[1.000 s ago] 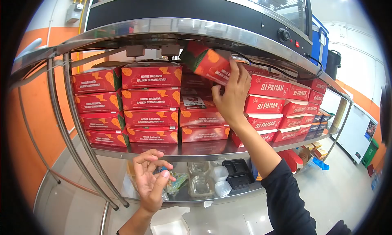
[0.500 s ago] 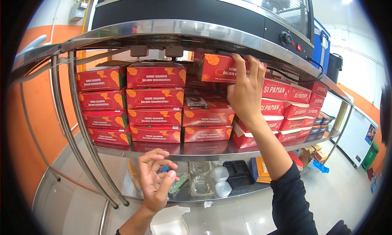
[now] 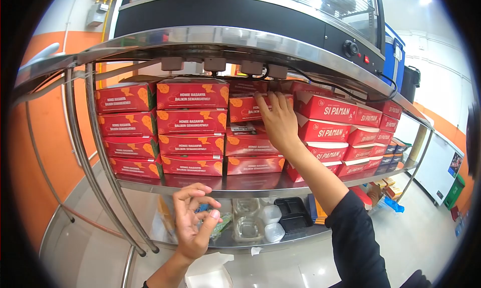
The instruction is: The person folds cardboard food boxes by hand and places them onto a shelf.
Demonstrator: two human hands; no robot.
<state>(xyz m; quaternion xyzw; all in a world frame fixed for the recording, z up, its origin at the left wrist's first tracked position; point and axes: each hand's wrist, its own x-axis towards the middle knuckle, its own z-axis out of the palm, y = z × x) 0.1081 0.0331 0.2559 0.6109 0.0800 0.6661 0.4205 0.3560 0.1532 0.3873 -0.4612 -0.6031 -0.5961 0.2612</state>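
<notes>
- Red box (image 3: 243, 109), from the head view: it's up in the third stack from the left, above other red boxes (image 3: 253, 165), beneath the metal table top (image 3: 193, 36).
- Looks like folded card, so likely light, stiff along the edges, dentable on the faces, slightly slick; side walls or corners seem the best hold.
- Right hand (image 3: 279, 118) is up there, arm stretched forward, fingers spread across the box's front; whether they grip, can't tell.
- Left hand (image 3: 193, 228) hangs low, fingers half-curled, thumb apart, holding nothing.

Two hands (image 3: 193, 228) (image 3: 276, 121) — one black tray (image 3: 292, 219)
</notes>
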